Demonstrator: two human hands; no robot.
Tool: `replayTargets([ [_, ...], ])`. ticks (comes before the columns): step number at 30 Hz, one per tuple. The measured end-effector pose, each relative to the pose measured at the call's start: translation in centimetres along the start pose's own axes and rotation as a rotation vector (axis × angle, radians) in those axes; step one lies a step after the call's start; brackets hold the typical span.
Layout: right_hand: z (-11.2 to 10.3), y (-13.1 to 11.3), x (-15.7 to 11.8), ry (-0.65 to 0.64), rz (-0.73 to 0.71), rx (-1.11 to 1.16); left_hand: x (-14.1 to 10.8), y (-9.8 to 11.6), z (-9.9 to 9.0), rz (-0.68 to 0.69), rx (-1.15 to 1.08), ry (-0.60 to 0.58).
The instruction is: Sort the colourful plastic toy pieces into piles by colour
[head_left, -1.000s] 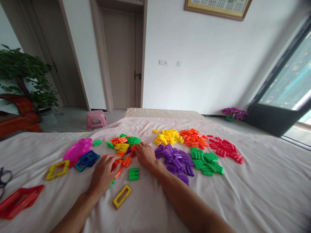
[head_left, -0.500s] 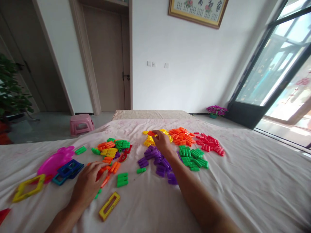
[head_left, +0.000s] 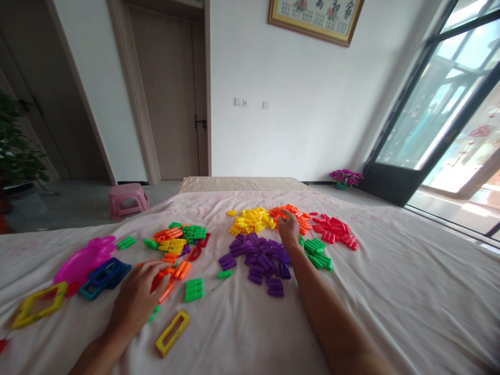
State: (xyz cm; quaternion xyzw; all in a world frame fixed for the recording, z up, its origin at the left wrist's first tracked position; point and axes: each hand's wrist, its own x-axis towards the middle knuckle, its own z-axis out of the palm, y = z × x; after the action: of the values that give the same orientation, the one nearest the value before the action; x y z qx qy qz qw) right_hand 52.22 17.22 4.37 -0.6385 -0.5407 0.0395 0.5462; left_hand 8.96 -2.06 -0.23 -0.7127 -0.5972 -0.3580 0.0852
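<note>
My left hand [head_left: 142,286] rests low over loose orange building blocks [head_left: 182,270] on the cloth, its fingers and thumb curled round an orange-red block [head_left: 159,279] that is partly hidden. Over the orange pile [head_left: 300,216] reaches my right hand [head_left: 288,227], fingertips pointing left and slightly apart, with no block clearly between them. Piles of yellow [head_left: 252,221], purple [head_left: 261,255], green [head_left: 317,253] and red [head_left: 336,229] blocks lie around it. A mixed heap holds yellow [head_left: 173,245] and green blocks [head_left: 194,233] beyond my left hand.
On the left are a pink plate-like piece [head_left: 80,260], blue frames [head_left: 109,273] and a yellow frame [head_left: 58,299]. A yellow rectangular frame [head_left: 172,333] and a green block [head_left: 194,290] lie near my left hand. A pink stool [head_left: 128,200] stands beyond the wrinkled tablecloth [head_left: 242,328].
My right hand has moved right, from above the yellow pile to the orange pile; the orange block it held no longer shows clearly. My left hand stays at the loose orange blocks.
</note>
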Motion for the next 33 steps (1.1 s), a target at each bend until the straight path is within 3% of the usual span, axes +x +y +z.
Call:
replayTargets([
  [8,0.6,-10.3,-6.2,-0.303,-0.43,0.194,0.0,0.4,-0.4,-0.043,-0.014,-0.023],
  [13,-0.3,-15.1,-12.3,-0.693,-0.702,0.225,0.2,1.0,-0.7,-0.071,-0.019,-0.06],
  [17,-0.2,-16.2,-16.4,-0.927,-0.894,0.183,0.2,1.1,-0.8,-0.079,-0.029,-0.068],
  [20,0.2,-16.3,-18.5,-1.027,-0.979,0.161,0.2,1.1,-0.8,-0.079,-0.036,-0.059],
  [33,0.5,-15.9,-21.1,-1.053,-1.221,0.129,0.1,0.7,-0.5,-0.056,-0.004,-0.042],
])
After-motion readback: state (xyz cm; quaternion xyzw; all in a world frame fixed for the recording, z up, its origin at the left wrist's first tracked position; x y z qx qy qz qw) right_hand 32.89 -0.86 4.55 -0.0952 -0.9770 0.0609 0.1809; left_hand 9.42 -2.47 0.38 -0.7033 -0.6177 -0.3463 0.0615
